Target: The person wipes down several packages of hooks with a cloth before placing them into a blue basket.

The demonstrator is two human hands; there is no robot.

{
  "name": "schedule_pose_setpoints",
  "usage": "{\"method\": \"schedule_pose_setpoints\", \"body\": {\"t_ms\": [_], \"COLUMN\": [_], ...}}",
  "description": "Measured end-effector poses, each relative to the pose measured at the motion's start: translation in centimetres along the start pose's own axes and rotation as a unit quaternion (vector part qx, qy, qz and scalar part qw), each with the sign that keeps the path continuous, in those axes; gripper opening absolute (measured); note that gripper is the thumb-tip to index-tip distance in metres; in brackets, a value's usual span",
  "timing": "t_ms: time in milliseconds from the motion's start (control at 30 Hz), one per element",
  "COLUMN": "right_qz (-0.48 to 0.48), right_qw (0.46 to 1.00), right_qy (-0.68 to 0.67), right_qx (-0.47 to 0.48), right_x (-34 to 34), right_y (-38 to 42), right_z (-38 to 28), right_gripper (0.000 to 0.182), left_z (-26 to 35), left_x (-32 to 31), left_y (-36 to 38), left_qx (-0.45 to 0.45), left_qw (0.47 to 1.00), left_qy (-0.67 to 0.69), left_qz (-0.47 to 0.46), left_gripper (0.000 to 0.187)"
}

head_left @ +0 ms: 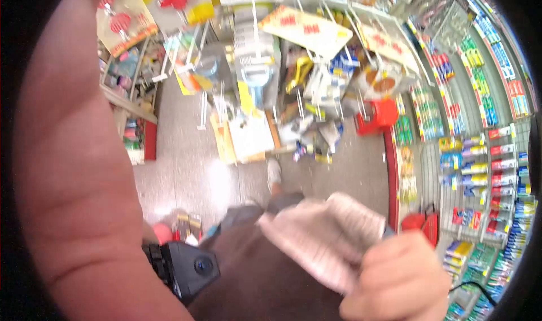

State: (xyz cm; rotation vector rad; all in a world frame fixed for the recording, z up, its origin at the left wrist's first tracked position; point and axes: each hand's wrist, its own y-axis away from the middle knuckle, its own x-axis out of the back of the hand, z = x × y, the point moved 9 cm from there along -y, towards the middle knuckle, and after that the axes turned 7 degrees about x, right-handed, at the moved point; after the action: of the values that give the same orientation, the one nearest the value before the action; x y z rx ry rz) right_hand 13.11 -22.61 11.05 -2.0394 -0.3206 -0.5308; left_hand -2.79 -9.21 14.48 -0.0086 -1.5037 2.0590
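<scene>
In the head view my right hand (pixel 401 278) is closed in a fist at the lower right. It grips a creased, pale sheet of paper (pixel 322 236) with faint lines of print, blurred and folded over at the top. My left hand (pixel 84 146) is raised very close to the camera and fills the left side. Its fingertips run out of the picture, so what it touches is hidden. A black device with a small lens (pixel 202 265) sits beside the left wrist.
Packaged goods (pixel 257 84) hang on hooks ahead, with yellow and red cards (pixel 307 30) above them. Shelves of small coloured boxes (pixel 480 168) line the right. A red basket (pixel 415 225) stands low at the right. Grey floor (pixel 186 151) shows between the shelves.
</scene>
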Motion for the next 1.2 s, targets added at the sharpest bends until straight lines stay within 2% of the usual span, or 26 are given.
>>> {"method": "schedule_pose_setpoints", "body": {"t_ms": [67, 133, 167, 267, 400, 467, 500, 533, 567, 600, 633, 667, 700, 733, 800, 867, 900, 1000, 1033, 1100, 1167, 1200], "right_qz": [0.086, 0.166, 0.111, 0.093, 0.155, -0.022, -0.048, -0.074, 0.223, 0.105, 0.121, 0.206, 0.216, 0.209, 0.268, 0.246, 0.197, 0.155, 0.143, 0.135, 0.13, 0.12], "right_qw": [0.996, 0.985, 0.991, 0.993, 0.986, 0.998, 0.997, 0.997, 0.904, 0.928, 0.943, 0.91, 0.89, 0.891, 0.842, 0.845, 0.861, 0.846, 0.864, 0.827, 0.807, 0.799], "right_qy": [-0.002, -0.009, -0.011, 0.006, -0.007, 0.007, -0.004, 0.012, 0.361, 0.351, 0.248, 0.299, 0.298, 0.308, 0.227, 0.138, 0.193, 0.211, 0.217, 0.227, 0.249, 0.26], "right_qx": [0.033, 0.057, 0.07, 0.072, 0.059, 0.06, -0.053, 0.021, 0.059, -0.067, -0.186, -0.202, -0.268, -0.262, -0.41, -0.454, -0.428, -0.465, -0.431, -0.496, -0.52, -0.529], "right_x": [-1.0, -0.4, -0.3, -0.6, 0.3, 0.6, 1.7, 2.5, 3.9, 5.9, 8.5, 10.1, 11.5, 12.2, 13.4, 12.5, 12.3, 11.5, 11.6, 11.6, 11.9, 11.7], "right_y": [-0.5, -0.6, -1.4, -1.0, -1.6, -1.5, 0.8, 0.2, 2.2, 3.3, 5.0, 5.8, 7.7, 7.5, 10.4, 10.6, 10.1, 9.3, 10.2, 10.7, 11.8, 11.1], "right_z": [-1.3, -2.0, -2.0, -2.5, -3.0, -3.0, -1.3, -1.2, -2.4, -0.5, 1.3, 1.6, 2.4, 3.0, 6.3, 11.5, 13.6, 19.1, 21.9, 26.1, 30.3, 31.2], "right_gripper": [0.014, 0.021, 0.021, 0.024, 0.015, 0.023, 0.005, 0.009, 0.01, 0.015, 0.016, 0.017, 0.013, 0.013, 0.018, 0.023, 0.027, 0.037, 0.044, 0.057, 0.068, 0.063], "left_z": [0.4, 0.7, 0.8, 1.4, 2.5, 3.2, 3.4, 3.6, 3.6, 3.6, 3.5, 3.3, 3.2, 3.1, 2.1, 1.5, 1.2, 0.1, 0.0, -0.3, -0.2, -0.1], "left_x": [-0.3, -0.4, -0.3, 0.3, 0.7, 1.4, 1.9, 2.5, 2.9, 3.5, 4.1, 4.6, 4.7, 5.1, 4.7, 4.1, 3.5, 2.1, 2.0, 3.2, 4.1, 4.4], "left_y": [0.8, 1.5, 1.7, 1.8, 1.1, 0.4, -0.1, -0.6, -1.1, -1.6, -2.2, -2.7, -3.1, -3.5, -4.4, -5.1, -5.5, -6.8, -7.2, -8.1, -8.7, -8.8], "left_qx": [-0.001, -0.004, -0.006, -0.016, -0.016, -0.02, -0.022, -0.026, -0.031, -0.036, -0.041, -0.045, -0.051, -0.055, -0.059, -0.057, -0.053, -0.055, -0.061, -0.074, -0.086, -0.089], "left_qw": [1.0, 1.0, 1.0, 0.999, 0.999, 0.999, 0.999, 0.999, 0.999, 0.998, 0.998, 0.997, 0.997, 0.996, 0.996, 0.996, 0.996, 0.996, 0.995, 0.994, 0.992, 0.991], "left_qy": [-0.009, -0.015, -0.014, -0.023, -0.028, -0.031, -0.033, -0.033, -0.031, -0.031, -0.028, -0.024, -0.017, -0.01, 0.011, 0.008, 0.011, 0.025, 0.03, 0.033, 0.028, 0.025], "left_qz": [0.003, 0.01, 0.013, 0.021, 0.019, 0.022, 0.025, 0.028, 0.032, 0.04, 0.047, 0.054, 0.057, 0.064, 0.063, 0.067, 0.065, 0.063, 0.066, 0.08, 0.091, 0.098], "left_gripper": [0.068, 0.067, 0.067, 0.067, 0.066, 0.066, 0.066, 0.066, 0.066, 0.065, 0.065, 0.065, 0.065, 0.065, 0.065, 0.065, 0.064, 0.064, 0.064, 0.064, 0.063, 0.063]}}
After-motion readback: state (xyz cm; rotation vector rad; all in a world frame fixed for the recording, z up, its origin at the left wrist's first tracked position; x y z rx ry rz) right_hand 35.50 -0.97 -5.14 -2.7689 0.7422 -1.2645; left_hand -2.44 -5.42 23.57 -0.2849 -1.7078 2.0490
